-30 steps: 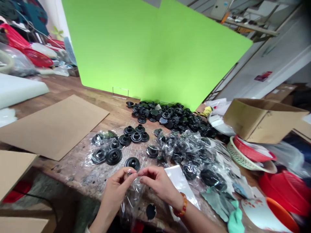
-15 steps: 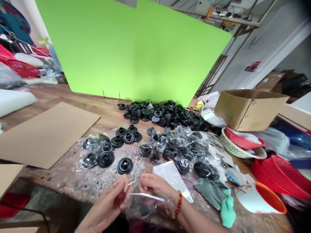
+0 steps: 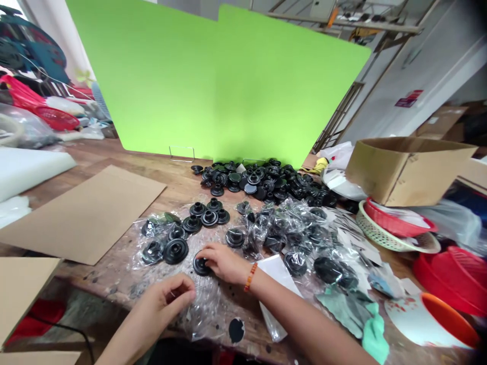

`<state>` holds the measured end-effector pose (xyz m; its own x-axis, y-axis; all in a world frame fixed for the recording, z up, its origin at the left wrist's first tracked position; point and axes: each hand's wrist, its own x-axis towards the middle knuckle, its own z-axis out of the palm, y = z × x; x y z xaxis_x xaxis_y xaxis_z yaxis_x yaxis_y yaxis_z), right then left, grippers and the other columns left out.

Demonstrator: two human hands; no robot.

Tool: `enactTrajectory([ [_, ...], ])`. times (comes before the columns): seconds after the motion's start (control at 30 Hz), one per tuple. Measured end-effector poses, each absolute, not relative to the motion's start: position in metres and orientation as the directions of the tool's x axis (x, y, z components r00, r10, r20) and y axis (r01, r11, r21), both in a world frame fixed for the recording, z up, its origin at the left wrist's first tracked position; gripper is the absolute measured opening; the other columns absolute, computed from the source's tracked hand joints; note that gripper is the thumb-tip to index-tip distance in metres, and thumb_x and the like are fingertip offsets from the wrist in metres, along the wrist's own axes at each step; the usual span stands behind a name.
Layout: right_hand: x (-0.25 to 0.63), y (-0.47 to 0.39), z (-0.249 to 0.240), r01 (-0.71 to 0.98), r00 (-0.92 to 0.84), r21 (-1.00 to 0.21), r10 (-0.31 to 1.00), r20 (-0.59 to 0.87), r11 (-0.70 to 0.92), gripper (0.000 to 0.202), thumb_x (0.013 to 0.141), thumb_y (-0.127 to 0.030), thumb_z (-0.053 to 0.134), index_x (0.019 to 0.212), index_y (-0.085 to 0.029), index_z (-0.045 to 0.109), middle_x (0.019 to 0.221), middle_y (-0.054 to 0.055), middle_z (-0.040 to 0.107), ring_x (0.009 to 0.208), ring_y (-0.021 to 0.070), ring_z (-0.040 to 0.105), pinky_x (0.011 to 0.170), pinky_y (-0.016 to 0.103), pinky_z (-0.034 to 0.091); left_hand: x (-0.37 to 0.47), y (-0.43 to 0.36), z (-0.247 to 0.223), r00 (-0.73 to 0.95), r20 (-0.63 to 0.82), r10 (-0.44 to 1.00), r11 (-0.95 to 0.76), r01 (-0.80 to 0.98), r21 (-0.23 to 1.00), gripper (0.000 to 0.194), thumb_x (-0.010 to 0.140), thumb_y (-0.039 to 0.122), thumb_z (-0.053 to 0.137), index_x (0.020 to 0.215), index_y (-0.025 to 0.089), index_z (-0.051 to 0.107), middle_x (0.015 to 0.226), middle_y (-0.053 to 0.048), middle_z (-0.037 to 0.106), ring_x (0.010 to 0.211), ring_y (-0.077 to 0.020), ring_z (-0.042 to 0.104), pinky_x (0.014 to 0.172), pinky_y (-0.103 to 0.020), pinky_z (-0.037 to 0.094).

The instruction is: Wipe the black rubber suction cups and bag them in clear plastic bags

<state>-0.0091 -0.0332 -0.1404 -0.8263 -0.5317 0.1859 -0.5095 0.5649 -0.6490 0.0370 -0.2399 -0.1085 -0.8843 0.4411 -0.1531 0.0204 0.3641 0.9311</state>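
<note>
My right hand is closed on a black round flanged part, with its fingertips over the hub. The part rests on the worktable, and the fingers cover much of its right side. Just to the left, my left hand is pinched shut at the edge of a clear plastic bag. The bag spreads limply over the table between my hands. Several similar bare black parts sit beyond my left hand, and a few near them are in clear wrap. A stack of flat clear bags lies under my right forearm.
Bagged black parts cover the table's middle right, with a large heap of bare ones behind them. Green boards stand at the back. Cardboard lies left; a carton, baskets and a white-orange tub stand right.
Both hands were together at the near edge, holding the clear bag up. My right hand has let go and reached forward onto the black part; the bag has dropped flat.
</note>
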Motion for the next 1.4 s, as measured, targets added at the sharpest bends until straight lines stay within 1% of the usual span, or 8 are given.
enactTrajectory([
  [0.17, 0.005, -0.037, -0.101, -0.227, -0.971, -0.846, -0.047, 0.233, 0.482, 0.018, 0.084, -0.027, 0.062, 0.098, -0.017, 0.065, 0.084, 0.003, 0.063, 0.074, 0.0150, 0.055, 0.071, 0.027, 0.045, 0.036, -0.229, -0.110, -0.900, 0.007, 0.435, 0.460, 0.229, 0.858, 0.013, 0.078, 0.031, 0.065, 0.070, 0.023, 0.070, 0.069, -0.001, 0.066, 0.066, -0.0184, 0.059, 0.064, -0.026, 0.043],
  [0.4, 0.029, -0.030, -0.083, 0.013, -0.991, -0.901, 0.123, 0.045, 0.433, 0.023, 0.074, -0.036, 0.069, 0.069, -0.017, 0.056, 0.057, -0.005, 0.051, 0.053, 0.0094, 0.043, 0.049, 0.021, 0.033, 0.040, -0.204, -0.118, -0.953, 0.247, 0.176, 0.330, 0.293, 0.897, 0.010, 0.081, 0.029, 0.065, 0.074, 0.024, 0.069, 0.075, -0.001, 0.065, 0.071, -0.0184, 0.058, 0.069, -0.027, 0.043],
  [0.5, 0.030, -0.024, -0.091, 0.038, -0.995, -0.872, 0.095, 0.010, 0.489, 0.024, 0.070, -0.035, 0.071, 0.065, -0.017, 0.055, 0.055, -0.005, 0.050, 0.053, 0.0090, 0.043, 0.048, 0.020, 0.031, 0.043, -0.195, -0.124, -0.973, 0.210, 0.095, 0.246, 0.228, 0.942, 0.010, 0.078, 0.030, 0.067, 0.072, 0.023, 0.069, 0.088, -0.004, 0.064, 0.088, -0.0214, 0.059, 0.077, -0.029, 0.045],
  [0.6, 0.032, -0.024, -0.098, 0.027, -1.000, -0.865, 0.016, -0.021, 0.501, 0.027, 0.071, -0.038, 0.072, 0.063, -0.016, 0.057, 0.055, -0.004, 0.051, 0.054, 0.0090, 0.043, 0.048, 0.020, 0.028, 0.044, -0.187, -0.128, -0.993, -0.001, 0.119, 0.036, 0.004, 0.999, 0.014, 0.075, 0.034, 0.070, 0.073, 0.021, 0.068, 0.109, -0.007, 0.062, 0.105, -0.0245, 0.057, 0.082, -0.030, 0.046],
  [0.77, 0.040, -0.023, -0.102, 0.084, -0.978, -0.962, -0.163, -0.130, 0.260, 0.029, 0.084, -0.040, 0.059, 0.073, -0.014, 0.064, 0.060, -0.002, 0.056, 0.054, 0.0092, 0.045, 0.051, 0.021, 0.031, 0.043, -0.180, -0.132, -0.903, -0.348, 0.253, -0.385, -0.424, 0.820, 0.025, 0.070, 0.037, 0.077, 0.076, 0.020, 0.059, 0.075, 0.002, 0.066, 0.069, -0.0135, 0.060, 0.068, -0.025, 0.048],
  [1.0, 0.041, -0.016, -0.112, 0.072, -0.982, -0.984, -0.160, -0.098, 0.161, 0.009, 0.078, -0.020, 0.061, 0.072, -0.014, 0.061, 0.067, -0.002, 0.056, 0.062, 0.0102, 0.047, 0.059, 0.022, 0.037, 0.044, -0.176, -0.141, -0.948, -0.296, 0.119, -0.490, -0.315, 0.813, 0.026, 0.067, 0.036, 0.080, 0.074, 0.018, 0.062, 0.102, -0.001, 0.068, 0.087, -0.0148, 0.060, 0.078, -0.023, 0.047],
  [1.27, 0.047, -0.025, -0.121, -0.137, -0.986, -0.892, -0.148, 0.080, 0.432, 0.012, 0.088, -0.017, 0.051, 0.077, -0.018, 0.057, 0.073, -0.002, 0.058, 0.070, 0.0120, 0.051, 0.066, 0.023, 0.038, 0.041, -0.181, -0.147, -0.968, -0.243, 0.068, -0.465, -0.246, 0.851, 0.025, 0.070, 0.038, 0.078, 0.074, 0.018, 0.063, 0.074, 0.002, 0.067, 0.071, -0.0120, 0.058, 0.067, -0.020, 0.046],
  [1.4, 0.047, -0.018, -0.117, -0.262, -0.960, -0.833, -0.223, 0.171, 0.487, 0.011, 0.088, -0.013, 0.052, 0.081, -0.017, 0.059, 0.078, -0.001, 0.060, 0.074, 0.0124, 0.053, 0.070, 0.023, 0.039, 0.039, -0.200, -0.143, -0.946, -0.122, 0.301, -0.268, -0.207, 0.941, 0.019, 0.080, 0.035, 0.068, 0.072, 0.019, 0.062, 0.062, 0.002, 0.063, 0.062, -0.0116, 0.055, 0.063, -0.021, 0.043],
])
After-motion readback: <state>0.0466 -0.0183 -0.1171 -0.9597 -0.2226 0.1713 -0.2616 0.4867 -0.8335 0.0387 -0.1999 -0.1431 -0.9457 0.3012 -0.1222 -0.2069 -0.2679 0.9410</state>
